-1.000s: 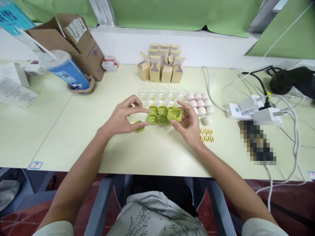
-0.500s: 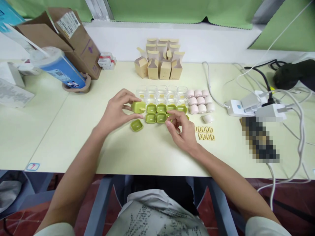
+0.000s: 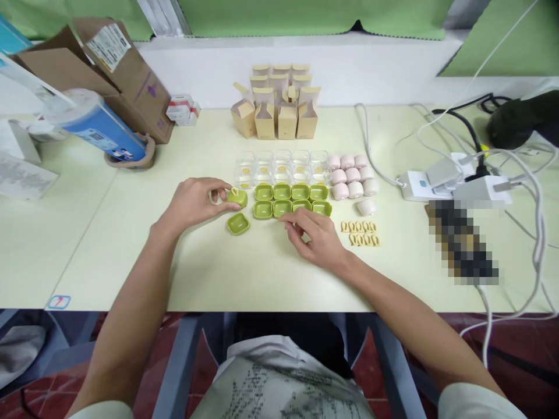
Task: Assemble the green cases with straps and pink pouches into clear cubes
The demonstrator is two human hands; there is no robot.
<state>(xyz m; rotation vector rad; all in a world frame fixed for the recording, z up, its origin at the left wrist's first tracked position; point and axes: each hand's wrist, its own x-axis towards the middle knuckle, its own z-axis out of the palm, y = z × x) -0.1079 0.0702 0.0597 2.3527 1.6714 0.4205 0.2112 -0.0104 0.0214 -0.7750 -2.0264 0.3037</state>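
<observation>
My left hand [image 3: 196,201] pinches a small green cup [image 3: 237,199] with a handle-like loop, held bottom up at table height. Just below it, another green cup [image 3: 238,223] lies with its hollow side up. My right hand [image 3: 312,237] is at the front of two rows of green cups [image 3: 263,209], its fingers bent and slightly apart. Its index fingertip is at the front edge of a cup, and I see nothing held. Behind the green cups stand rows of clear plastic cups [image 3: 282,160]. White and pale pink rounded pieces [image 3: 353,176] sit to the right.
Small yellow ring-like parts [image 3: 360,233] lie right of my right hand. Open cardboard boxes [image 3: 266,121] stand at the back. A blue cup [image 3: 105,131] and a large carton [image 3: 135,87] are at left; a power strip [image 3: 425,186] with cables is at right.
My left hand has lowered the green cup toward the table and moved slightly left. My right hand has shifted a little left and toward me. The view has shifted slightly.
</observation>
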